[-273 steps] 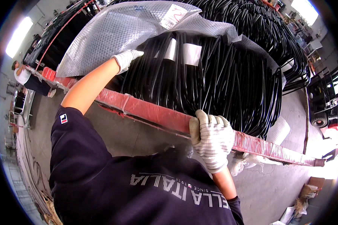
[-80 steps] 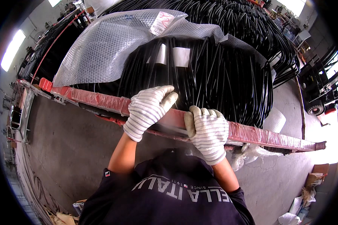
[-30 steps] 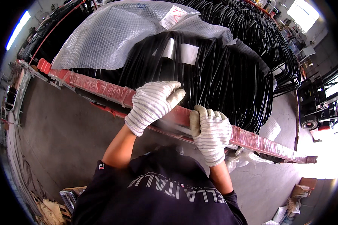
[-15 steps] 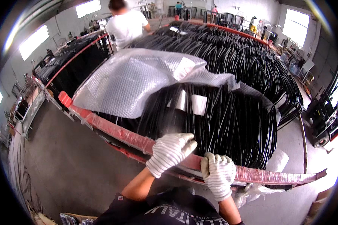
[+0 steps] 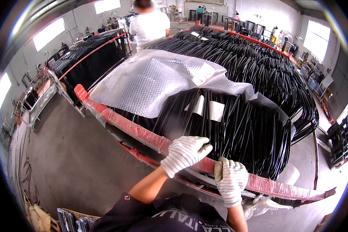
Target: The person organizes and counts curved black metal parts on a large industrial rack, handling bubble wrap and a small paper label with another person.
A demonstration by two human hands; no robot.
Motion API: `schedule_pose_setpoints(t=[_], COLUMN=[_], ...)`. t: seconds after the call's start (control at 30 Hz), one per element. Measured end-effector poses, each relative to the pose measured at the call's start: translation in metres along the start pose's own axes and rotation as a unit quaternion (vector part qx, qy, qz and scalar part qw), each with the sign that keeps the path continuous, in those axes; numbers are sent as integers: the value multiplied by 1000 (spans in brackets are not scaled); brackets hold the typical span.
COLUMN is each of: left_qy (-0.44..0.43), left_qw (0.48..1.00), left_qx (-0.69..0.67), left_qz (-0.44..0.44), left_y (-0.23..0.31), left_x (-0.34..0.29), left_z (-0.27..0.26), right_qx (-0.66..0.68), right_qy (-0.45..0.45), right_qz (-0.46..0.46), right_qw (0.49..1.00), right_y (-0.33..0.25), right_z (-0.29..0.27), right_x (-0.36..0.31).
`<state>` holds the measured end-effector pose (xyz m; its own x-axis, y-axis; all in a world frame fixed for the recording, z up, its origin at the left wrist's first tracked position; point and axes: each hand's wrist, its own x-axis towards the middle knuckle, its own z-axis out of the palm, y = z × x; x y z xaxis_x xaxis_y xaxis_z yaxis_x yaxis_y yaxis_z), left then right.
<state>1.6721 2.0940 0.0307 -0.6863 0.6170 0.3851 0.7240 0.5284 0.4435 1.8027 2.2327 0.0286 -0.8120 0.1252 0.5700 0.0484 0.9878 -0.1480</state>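
My right hand point(image 5: 231, 181), in a striped white work glove, is wrapped over the red plastic-wrapped rail point(image 5: 272, 185) at the near edge of a rack. Just left of it, my gloved left hand point(image 5: 185, 154) is above the same rail, against the near side of the tightly packed thin black glossy frames point(image 5: 243, 131). Its fingers extend to the right, with the thumb apart from them, and nothing shows in its grasp. White paper labels point(image 5: 216, 111) stick up among the frames. A sheet of bubble wrap point(image 5: 139, 83) covers their left part.
A person in a white shirt point(image 5: 150, 28) stands beyond the rack at the far left. Another loaded rack point(image 5: 92, 58) stands to the left. Clear plastic film point(image 5: 263, 208) hangs below the rail. Dark machinery point(image 5: 340, 141) is at the right.
The whole view has shifted, so the rack and the person appear further right. My right hand keeps its hold on the rail, and my left hand stays beside the black frames.
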Motion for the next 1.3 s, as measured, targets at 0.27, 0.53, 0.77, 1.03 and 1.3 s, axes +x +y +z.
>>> schedule_pose_setpoints(t=[0.27,0.53,0.77,1.03,1.3], left_qy=[15,-52,9,-26,-120], left_qw=[1000,994,994,987,974], left_qx=[13,87,98,130,12], left_qz=[-2,-51,-49,-92,-193], left_y=[-4,1,2,12,13], left_x=[-2,2,1,4,11], left_z=[3,0,2,-1,-9], right_qx=[-6,-8,3,-1,86], right_qy=[36,10,-1,-16,-26], right_qz=[-7,-16,-58,-83,-88], right_qw=[999,1000,998,996,992], right_y=[0,1,7,12,15], right_z=[6,1,2,-2,-3], right_x=[0,1,0,-2,-1])
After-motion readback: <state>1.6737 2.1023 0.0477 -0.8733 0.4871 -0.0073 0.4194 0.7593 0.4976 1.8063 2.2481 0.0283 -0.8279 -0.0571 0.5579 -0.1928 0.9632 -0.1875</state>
